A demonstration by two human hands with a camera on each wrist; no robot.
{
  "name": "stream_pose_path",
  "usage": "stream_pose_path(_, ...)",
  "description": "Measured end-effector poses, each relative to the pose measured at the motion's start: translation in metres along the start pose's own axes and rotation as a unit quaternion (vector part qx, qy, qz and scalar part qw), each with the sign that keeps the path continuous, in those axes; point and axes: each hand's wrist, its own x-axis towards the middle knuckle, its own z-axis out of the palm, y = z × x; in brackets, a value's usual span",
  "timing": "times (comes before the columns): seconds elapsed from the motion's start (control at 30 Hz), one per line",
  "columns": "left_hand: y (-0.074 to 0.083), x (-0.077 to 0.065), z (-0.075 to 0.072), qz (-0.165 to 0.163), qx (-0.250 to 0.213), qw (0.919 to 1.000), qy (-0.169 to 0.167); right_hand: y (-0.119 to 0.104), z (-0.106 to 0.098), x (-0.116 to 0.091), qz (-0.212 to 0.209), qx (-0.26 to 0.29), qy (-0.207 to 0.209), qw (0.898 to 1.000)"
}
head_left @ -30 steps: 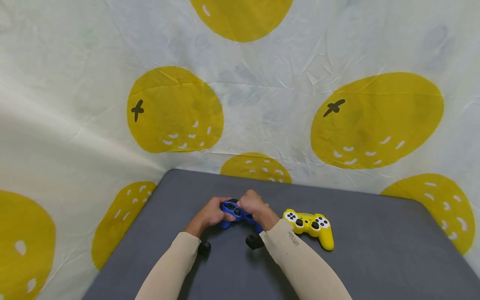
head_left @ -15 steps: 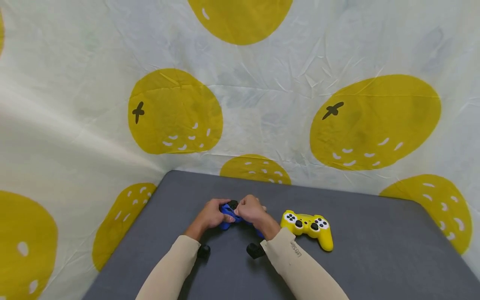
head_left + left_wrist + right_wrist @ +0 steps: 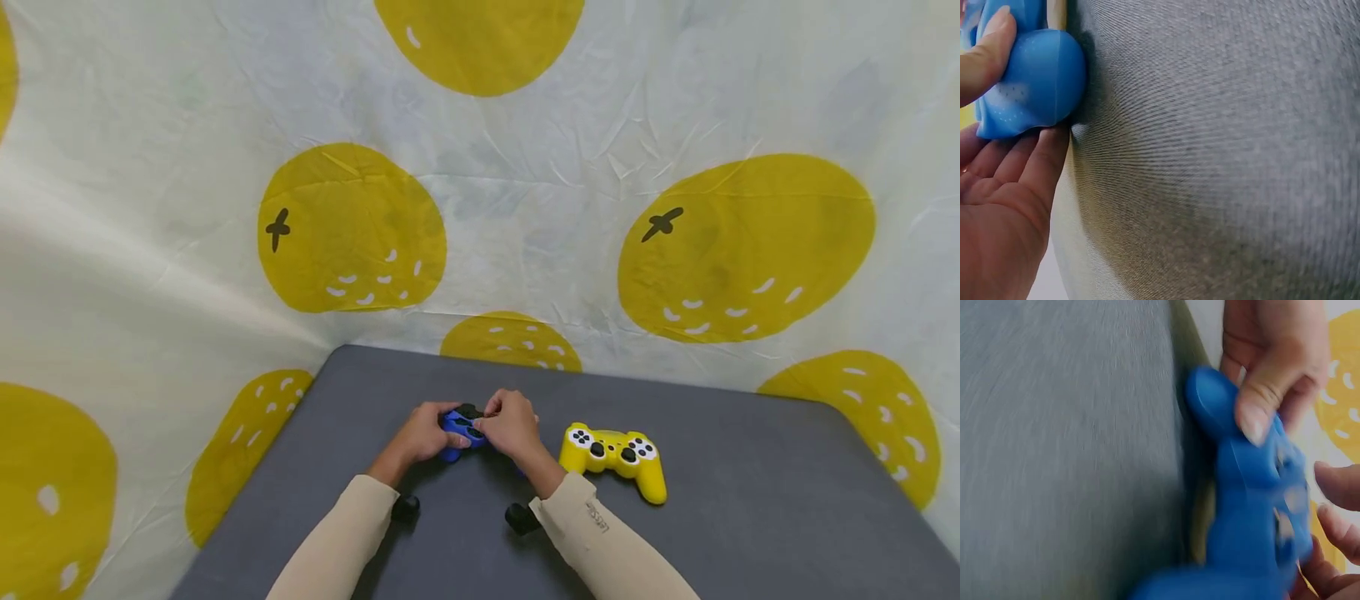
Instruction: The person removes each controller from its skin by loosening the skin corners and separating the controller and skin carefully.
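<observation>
Gripping blue controller [image 3: 455, 422]: left hand [image 3: 423, 433]. Right hand [image 3: 513, 425] at its face, hold unclear. Yellow controller [image 3: 613, 445] at three o'clock.

Soft light's glossing cloth [image 3: 165, 250], L side; faint shadows are darkening desk [image 3: 735, 483]; R-wrist cam's blurring blue controller [image 3: 1247, 512].

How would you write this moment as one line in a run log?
left hand: holds blue controller | right hand: close beside it, contact unclear | yellow controller: on table, right of both hands
</observation>
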Motion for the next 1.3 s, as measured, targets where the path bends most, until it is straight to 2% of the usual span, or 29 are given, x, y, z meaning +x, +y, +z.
stream_pose_path(0.07, -0.001, 0.000, 0.000, 0.003, -0.009, 0.9999, -0.007, 0.007, -0.010, -0.004, -0.006, 0.013, 0.003, 1.000)
stream_pose_path(0.13, -0.003, -0.001, 0.000, 0.003, -0.024, 0.9996, -0.014, 0.014, -0.019, -0.011, -0.011, 0.001, 0.003, 1.000)
stream_pose_path(0.23, -0.004, -0.002, 0.000, 0.009, -0.048, 0.9988, -0.010, 0.023, -0.025, -0.021, -0.013, -0.051, -0.023, 0.998)
stream_pose_path(0.33, -0.004, -0.003, 0.002, 0.025, -0.066, 0.9974, 0.009, 0.026, -0.023, -0.029, -0.017, -0.111, -0.059, 0.992)
stream_pose_path(0.4, -0.004, -0.005, 0.004, 0.039, -0.071, 0.9964, 0.026, 0.027, -0.019, -0.032, -0.011, -0.135, -0.060, 0.989)
stream_pose_path(0.57, -0.006, -0.007, 0.012, 0.041, -0.075, 0.9942, 0.066, 0.031, -0.012, -0.036, 0.009, -0.150, -0.003, 0.989)
stream_pose_path(0.7, -0.007, -0.008, 0.012, 0.024, -0.076, 0.9926, 0.092, 0.035, -0.008, -0.038, -0.019, -0.141, 0.020, 0.990)
stream_pose_path(0.87, -0.007, -0.010, 0.009, 0.024, -0.074, 0.9913, 0.106, 0.038, -0.009, -0.039, -0.060, -0.130, 0.056, 0.988)
stream_pose_path(1.03, -0.009, -0.010, 0.008, 0.023, -0.070, 0.9896, 0.123, 0.041, -0.010, -0.038, -0.084, -0.118, 0.071, 0.987)
stream_pose_path(1.3, -0.009, -0.008, 0.008, 0.021, -0.069, 0.9890, 0.129, 0.045, -0.011, -0.037, -0.103, -0.115, 0.087, 0.984)
